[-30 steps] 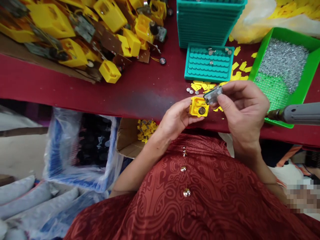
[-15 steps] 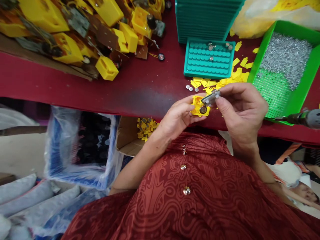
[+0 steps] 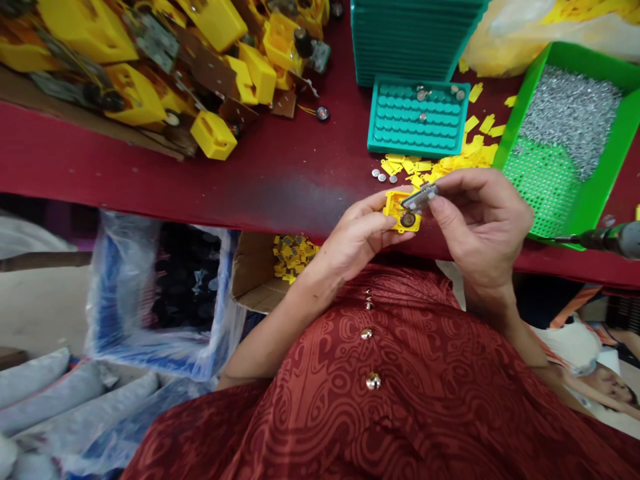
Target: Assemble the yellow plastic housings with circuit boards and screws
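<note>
My left hand is closed around a small yellow plastic housing, its hollow side facing up. Inside the housing, at its lower right, is a round dark part with a metallic rim. Between thumb and fingers, my right hand pinches a thin grey circuit board, tilted over the housing's upper right edge. Whether the board touches the housing I cannot tell. Just beyond my hands lie a few button cells and a pile of flat yellow plastic pieces.
A teal tray holds a few button cells, with stacked teal trays behind it. At right stand a green basket of screws and a power screwdriver. Yellow housings with wired boards heap at upper left. An open carton sits below the table edge.
The board in my right hand has shifted very slightly left and down toward the housing. My left thumb has moved a little along the housing's edge.
</note>
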`<state>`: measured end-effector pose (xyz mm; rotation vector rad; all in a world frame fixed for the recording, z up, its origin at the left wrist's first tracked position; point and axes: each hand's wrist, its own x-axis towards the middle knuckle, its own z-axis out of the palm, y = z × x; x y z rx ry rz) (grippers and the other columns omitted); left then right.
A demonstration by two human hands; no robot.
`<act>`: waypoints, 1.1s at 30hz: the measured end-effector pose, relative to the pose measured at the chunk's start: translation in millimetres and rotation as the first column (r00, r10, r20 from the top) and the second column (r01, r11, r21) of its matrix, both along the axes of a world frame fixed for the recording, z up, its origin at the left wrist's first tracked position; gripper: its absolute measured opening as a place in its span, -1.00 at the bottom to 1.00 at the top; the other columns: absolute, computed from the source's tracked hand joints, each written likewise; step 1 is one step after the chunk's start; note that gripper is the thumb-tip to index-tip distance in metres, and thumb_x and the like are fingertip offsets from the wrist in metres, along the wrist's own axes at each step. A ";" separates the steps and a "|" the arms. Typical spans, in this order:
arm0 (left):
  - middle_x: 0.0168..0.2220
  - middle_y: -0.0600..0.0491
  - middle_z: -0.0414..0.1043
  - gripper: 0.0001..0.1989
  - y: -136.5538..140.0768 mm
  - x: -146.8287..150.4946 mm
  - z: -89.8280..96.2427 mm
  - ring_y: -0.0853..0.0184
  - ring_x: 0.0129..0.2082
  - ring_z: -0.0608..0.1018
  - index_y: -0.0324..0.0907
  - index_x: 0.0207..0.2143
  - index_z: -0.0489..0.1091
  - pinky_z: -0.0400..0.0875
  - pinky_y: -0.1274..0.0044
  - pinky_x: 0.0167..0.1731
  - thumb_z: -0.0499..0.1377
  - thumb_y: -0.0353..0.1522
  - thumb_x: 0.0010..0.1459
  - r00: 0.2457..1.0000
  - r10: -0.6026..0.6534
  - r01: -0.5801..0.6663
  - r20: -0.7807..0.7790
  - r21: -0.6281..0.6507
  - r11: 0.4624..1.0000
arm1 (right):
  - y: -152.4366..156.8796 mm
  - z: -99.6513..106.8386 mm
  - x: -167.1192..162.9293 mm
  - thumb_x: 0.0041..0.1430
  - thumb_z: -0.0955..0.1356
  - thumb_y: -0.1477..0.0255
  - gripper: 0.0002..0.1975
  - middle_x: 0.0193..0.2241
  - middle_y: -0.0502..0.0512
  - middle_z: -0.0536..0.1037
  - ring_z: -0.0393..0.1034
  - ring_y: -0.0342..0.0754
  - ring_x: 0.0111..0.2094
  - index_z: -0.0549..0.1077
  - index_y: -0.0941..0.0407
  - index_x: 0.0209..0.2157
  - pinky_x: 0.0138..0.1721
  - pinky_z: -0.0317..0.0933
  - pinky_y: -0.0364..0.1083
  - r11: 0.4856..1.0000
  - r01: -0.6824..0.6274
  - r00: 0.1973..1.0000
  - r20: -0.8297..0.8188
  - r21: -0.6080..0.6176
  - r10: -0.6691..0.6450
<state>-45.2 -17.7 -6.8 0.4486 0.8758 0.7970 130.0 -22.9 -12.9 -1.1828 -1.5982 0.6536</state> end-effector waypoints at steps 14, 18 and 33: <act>-0.04 0.00 0.70 -0.56 -0.8 1.4 4.9 0.24 -0.02 0.69 -0.18 -0.01 0.55 0.59 0.42 0.06 0.29 -0.34 0.00 1.000 0.029 -0.029 0.011 0.058 0.998 | -2.9 3.0 6.3 0.32 0.42 0.62 -0.81 -0.28 -0.01 0.69 0.62 -0.08 -0.24 0.60 0.04 -0.16 -0.17 0.53 -0.06 0.959 -0.153 0.972 0.210 0.238 0.103; 0.01 -0.03 0.70 -0.57 -3.0 4.0 8.1 0.21 0.03 0.70 -0.18 0.03 0.53 0.59 0.39 0.11 0.33 -0.35 0.06 1.000 0.022 -0.022 -0.014 0.047 0.999 | -9.2 8.6 7.1 0.30 0.41 0.62 -0.79 -0.27 0.04 0.69 0.62 -0.03 -0.25 0.59 0.03 -0.13 -0.19 0.55 -0.01 0.958 -0.145 0.969 0.229 0.248 0.088; -0.07 0.08 0.65 -0.38 -4.6 5.5 12.4 0.27 -0.01 0.69 -0.14 0.14 0.49 0.62 0.49 0.02 0.33 -0.51 -0.04 0.998 0.028 -0.024 -0.054 0.080 0.996 | -11.5 20.8 7.9 0.37 0.40 0.57 -0.84 -0.25 -0.01 0.69 0.61 -0.10 -0.26 0.58 0.03 -0.16 -0.25 0.45 -0.07 0.994 -0.038 0.975 0.222 0.102 0.015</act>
